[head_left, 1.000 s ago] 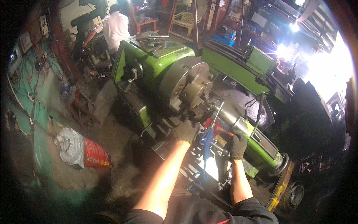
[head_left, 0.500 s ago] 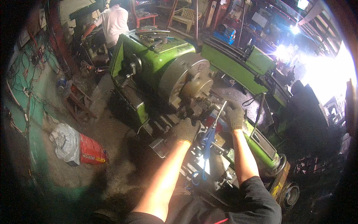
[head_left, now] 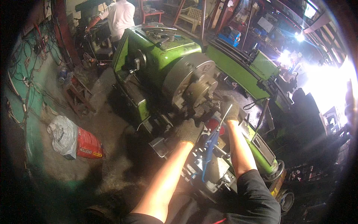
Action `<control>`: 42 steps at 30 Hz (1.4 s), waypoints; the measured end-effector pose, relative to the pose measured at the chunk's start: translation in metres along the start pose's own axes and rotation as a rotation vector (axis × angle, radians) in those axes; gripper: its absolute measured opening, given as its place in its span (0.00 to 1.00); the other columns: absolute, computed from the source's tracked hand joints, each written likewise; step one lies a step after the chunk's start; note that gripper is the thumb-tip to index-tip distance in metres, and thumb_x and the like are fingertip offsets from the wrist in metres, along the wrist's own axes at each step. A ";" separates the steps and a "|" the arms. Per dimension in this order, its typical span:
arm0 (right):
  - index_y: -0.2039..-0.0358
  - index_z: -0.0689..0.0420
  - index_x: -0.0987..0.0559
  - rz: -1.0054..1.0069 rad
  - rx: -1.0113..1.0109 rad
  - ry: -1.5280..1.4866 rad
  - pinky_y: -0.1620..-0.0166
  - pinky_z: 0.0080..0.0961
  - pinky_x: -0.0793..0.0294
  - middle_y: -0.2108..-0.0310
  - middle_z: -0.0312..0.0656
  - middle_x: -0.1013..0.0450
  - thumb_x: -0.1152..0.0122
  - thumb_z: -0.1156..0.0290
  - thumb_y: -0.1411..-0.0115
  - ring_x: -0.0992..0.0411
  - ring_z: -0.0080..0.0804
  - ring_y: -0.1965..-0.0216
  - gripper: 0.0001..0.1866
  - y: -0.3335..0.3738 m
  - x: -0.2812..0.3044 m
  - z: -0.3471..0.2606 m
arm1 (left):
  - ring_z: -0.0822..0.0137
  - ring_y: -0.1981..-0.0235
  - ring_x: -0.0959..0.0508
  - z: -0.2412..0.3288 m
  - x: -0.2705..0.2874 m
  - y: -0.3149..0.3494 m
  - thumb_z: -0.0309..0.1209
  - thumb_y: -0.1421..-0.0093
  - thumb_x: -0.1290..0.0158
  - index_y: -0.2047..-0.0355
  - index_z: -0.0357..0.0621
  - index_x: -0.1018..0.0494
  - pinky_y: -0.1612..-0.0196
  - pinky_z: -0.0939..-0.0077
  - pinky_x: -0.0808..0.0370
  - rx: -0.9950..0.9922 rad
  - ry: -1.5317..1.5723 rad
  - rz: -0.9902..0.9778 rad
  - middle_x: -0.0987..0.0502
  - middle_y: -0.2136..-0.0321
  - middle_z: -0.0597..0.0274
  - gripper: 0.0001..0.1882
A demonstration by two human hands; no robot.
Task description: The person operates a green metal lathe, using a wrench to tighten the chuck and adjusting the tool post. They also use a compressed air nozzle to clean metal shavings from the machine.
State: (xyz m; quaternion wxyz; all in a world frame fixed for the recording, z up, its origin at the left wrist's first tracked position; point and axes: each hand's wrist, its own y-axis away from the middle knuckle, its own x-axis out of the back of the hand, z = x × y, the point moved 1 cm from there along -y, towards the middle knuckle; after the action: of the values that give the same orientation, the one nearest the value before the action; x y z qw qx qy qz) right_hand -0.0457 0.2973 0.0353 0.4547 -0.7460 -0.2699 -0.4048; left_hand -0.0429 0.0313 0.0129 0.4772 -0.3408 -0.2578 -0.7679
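Observation:
My left hand (head_left: pixel 187 131), in a dark knitted glove, rests over the near side of a green lathe's carriage, in front of the chuck (head_left: pixel 179 82). Its fingers curl down, and whatever they close on is hidden. My right hand (head_left: pixel 230 107), gloved too, reaches in on the right, close to the round metal workpiece (head_left: pixel 203 89) on the chuck face. The glove's back hides its fingers. Between my forearms a blue air blow gun (head_left: pixel 212 143) with a thin metal nozzle stands tilted on the carriage. Behind the nozzle sits something red (head_left: pixel 219 127), partly covered.
Loose tools lie on the green headstock (head_left: pixel 158 44). A tall lever (head_left: pixel 261 119) rises right of my right forearm. On the floor at left are a red sack (head_left: pixel 88 143) with a grey plastic bag and a rusty stand (head_left: pixel 77 95). Farther back, a person (head_left: pixel 121 18) bends over another machine.
My right hand has moved farther in and left, nearer the workpiece. The left hand stays about where it was on the carriage. The whole view has shifted slightly.

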 end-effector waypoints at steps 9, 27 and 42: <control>0.53 0.54 0.09 -0.083 -0.036 0.054 0.48 0.52 0.16 0.58 0.58 0.14 0.32 0.59 0.35 0.14 0.61 0.53 0.16 -0.008 -0.003 -0.010 | 0.36 0.49 0.14 -0.003 0.000 0.001 0.63 0.28 0.50 0.53 0.38 0.17 0.45 0.37 0.19 0.007 -0.019 0.022 0.14 0.53 0.35 0.36; 0.59 0.57 0.10 -0.109 0.098 0.135 0.49 0.54 0.15 0.60 0.62 0.15 0.35 0.62 0.36 0.15 0.64 0.54 0.14 -0.016 -0.019 0.006 | 0.36 0.50 0.13 -0.003 0.001 -0.002 0.62 0.28 0.49 0.54 0.38 0.15 0.45 0.40 0.18 0.006 0.018 0.005 0.13 0.54 0.35 0.35; 0.62 0.55 0.09 -0.066 -0.006 0.128 0.49 0.46 0.14 0.59 0.54 0.13 0.36 0.65 0.34 0.14 0.56 0.55 0.11 -0.012 -0.008 -0.010 | 0.35 0.51 0.13 0.002 0.005 0.000 0.61 0.29 0.48 0.55 0.38 0.15 0.46 0.39 0.19 0.004 0.069 -0.001 0.14 0.56 0.33 0.34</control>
State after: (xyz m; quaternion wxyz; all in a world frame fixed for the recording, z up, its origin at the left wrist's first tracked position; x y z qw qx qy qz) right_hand -0.0625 0.2932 0.0371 0.4552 -0.7106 -0.2634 -0.4674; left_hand -0.0439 0.0298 0.0175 0.4859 -0.3130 -0.2429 -0.7790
